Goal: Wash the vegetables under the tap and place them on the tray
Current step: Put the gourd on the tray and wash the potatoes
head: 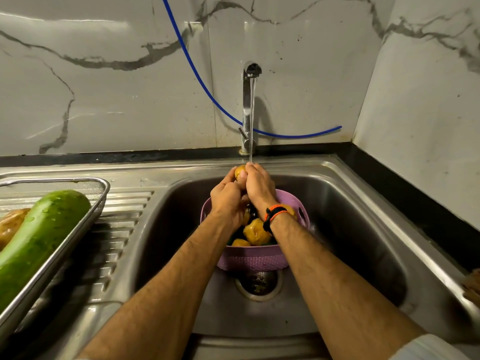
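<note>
Sink (337,203): potato (240,170) between both hands' fingers (255,172).

Fig.: Sink basin (363,229) open to L & R of purple basket (253,261), which sits mid-basin just above drain (258,281). Tap (248,105) w/ running stream rises at rear centre. Tray (85,203) on drainboard (122,211) at L, largely filled by green gourd (41,237); ribbed strip betw. tray & basin bare.
</note>
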{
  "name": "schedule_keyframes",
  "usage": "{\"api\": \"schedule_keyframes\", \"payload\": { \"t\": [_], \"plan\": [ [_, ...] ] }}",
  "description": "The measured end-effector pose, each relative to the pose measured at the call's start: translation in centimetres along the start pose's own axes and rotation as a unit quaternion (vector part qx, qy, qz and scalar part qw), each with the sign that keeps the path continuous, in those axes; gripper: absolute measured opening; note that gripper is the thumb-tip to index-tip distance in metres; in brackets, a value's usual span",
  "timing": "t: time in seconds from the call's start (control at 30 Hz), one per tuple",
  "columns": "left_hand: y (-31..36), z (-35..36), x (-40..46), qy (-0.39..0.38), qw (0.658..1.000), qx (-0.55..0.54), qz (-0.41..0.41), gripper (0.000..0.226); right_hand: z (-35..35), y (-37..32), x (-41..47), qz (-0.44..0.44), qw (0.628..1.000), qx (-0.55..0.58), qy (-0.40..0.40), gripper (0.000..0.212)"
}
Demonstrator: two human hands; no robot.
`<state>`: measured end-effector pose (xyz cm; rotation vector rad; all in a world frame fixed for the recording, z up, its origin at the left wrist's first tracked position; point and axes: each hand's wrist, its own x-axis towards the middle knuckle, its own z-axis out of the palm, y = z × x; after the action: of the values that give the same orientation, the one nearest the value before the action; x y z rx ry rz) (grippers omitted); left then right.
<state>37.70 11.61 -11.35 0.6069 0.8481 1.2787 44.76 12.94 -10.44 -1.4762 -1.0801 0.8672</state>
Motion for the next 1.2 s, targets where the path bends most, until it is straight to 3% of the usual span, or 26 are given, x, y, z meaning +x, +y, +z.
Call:
{"api": "schedule_keyframes", "payload": {
  "t": [0.13,0.37,0.5,0.63,0.73,0.83,1.0,1.13,1.2],
  "plan": [
    [0.3,-0.4,-0.4,-0.046,0.998,0.02,-0.024,0.046,0.1,-0.1,0.7,0.064,0.997,0.039,0.017,0.034],
    [0.4,0.6,-1.2,-0.002,0.999,-0.033,-0.002,0.05,1.3,-0.1,0.4,0.015,0.993,0.118,0.025,0.027],
    [0.6,0.1,-1.7,-0.052,0.998,0.018,-0.029,0.047,-0.3,-0.3,0.9,0.078,0.99,0.121,0.002,0.026],
    [-0.2,1.2,-1.3,0.005,1.0,-0.013,0.014,0.048,0.5,0.2,0.5,0.02,0.992,0.122,0.011,0.022],
    [0.1,0.8,-1.3,-0.031,0.999,-0.019,-0.02,0.053,0.7,-0.3,0.3,0.039,0.994,0.094,0.032,0.018],
    [0.5,0.3,-1.1,-0.055,0.997,-0.004,-0.048,0.049,-0.7,-0.5,0.7,0.069,0.986,0.152,-0.002,0.019],
    [-0.1,1.1,-0.8,0.017,0.999,-0.051,0.002,0.043,1.2,0.0,0.7,0.011,0.997,0.078,0.023,0.025],
    [0.4,0.0,-0.9,-0.044,0.998,-0.001,-0.046,0.051,-0.1,-0.4,0.9,0.063,0.994,0.09,0.003,0.021],
    [0.3,0.3,-1.0,-0.035,0.999,0.007,-0.028,0.047,-0.5,-0.3,0.8,0.06,0.99,0.129,-0.015,0.021]
  ]
}}
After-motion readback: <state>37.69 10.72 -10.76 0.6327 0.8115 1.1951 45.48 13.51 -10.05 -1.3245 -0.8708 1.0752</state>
